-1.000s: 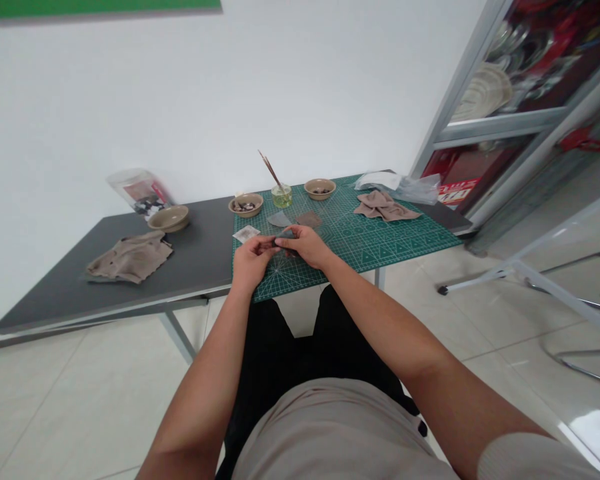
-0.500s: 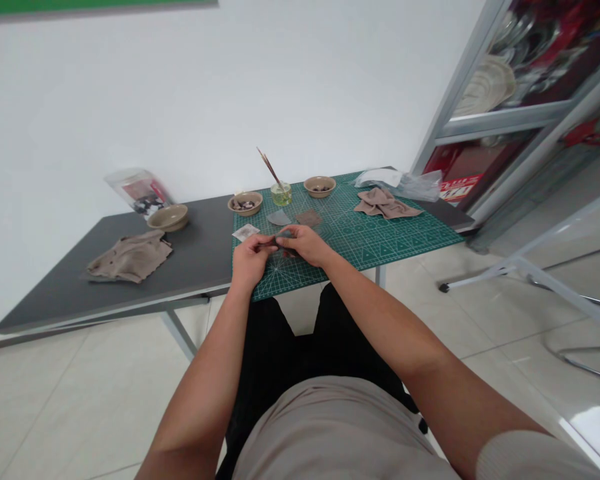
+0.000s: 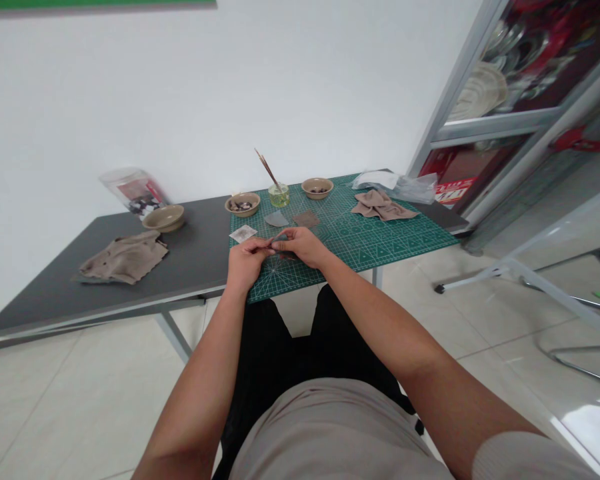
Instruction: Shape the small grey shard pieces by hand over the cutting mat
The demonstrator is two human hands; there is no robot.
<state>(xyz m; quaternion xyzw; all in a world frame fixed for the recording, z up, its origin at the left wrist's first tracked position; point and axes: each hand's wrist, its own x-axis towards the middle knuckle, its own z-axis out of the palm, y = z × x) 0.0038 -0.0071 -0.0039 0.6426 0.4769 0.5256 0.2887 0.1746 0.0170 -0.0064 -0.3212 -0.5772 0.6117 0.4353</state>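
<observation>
The left hand [image 3: 245, 261] and the right hand [image 3: 303, 245] meet just above a green self-healing cutting mat [image 3: 380, 247]. Both are nearly closed, their fingertips pinching a small dark piece [image 3: 279, 245] between them, too small to identify. Just beyond the hands lie a white paper card [image 3: 243, 233], a grey triangular piece [image 3: 277, 219] and a brown swatch [image 3: 306, 219]. Farther on stands a glass jar [image 3: 279, 197] of yellow-green liquid holding thin sticks [image 3: 267, 170], between 2 tan bowls [image 3: 242, 204] [image 3: 317, 188] with dark contents. A taupe cloth [image 3: 383, 207] lies on the mat's right side, with a plastic bag [image 3: 410, 189] behind it. On the grey table [image 3: 190, 250] to the left are a 3rd bowl [image 3: 163, 217], a 2nd cloth [image 3: 123, 260] and a clear container [image 3: 134, 191].
</observation>
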